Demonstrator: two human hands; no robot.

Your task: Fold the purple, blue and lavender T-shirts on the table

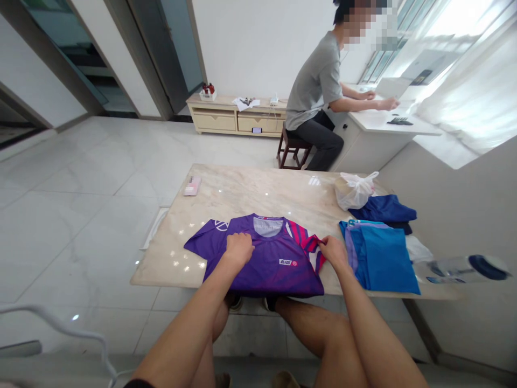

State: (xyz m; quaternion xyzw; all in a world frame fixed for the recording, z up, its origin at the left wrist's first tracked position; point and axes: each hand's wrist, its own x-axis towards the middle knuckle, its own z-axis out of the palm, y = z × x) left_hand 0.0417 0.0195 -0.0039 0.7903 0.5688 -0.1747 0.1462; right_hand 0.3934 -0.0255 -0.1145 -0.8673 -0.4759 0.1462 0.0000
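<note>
While the left grip [239, 250] lies open and flat on the purple jersey [262, 267], the right grip [333, 252] is pinched shut on its pink-striped sleeve [312, 244]. Jersey lies front up at 12 o'clock, hem at the near edge of the marble bench [242, 188]. Folded blue garments [382, 258] sit just beside the right grip at 2 o'clock; white plastic bag [355, 189] at 1 o'clock.
</note>
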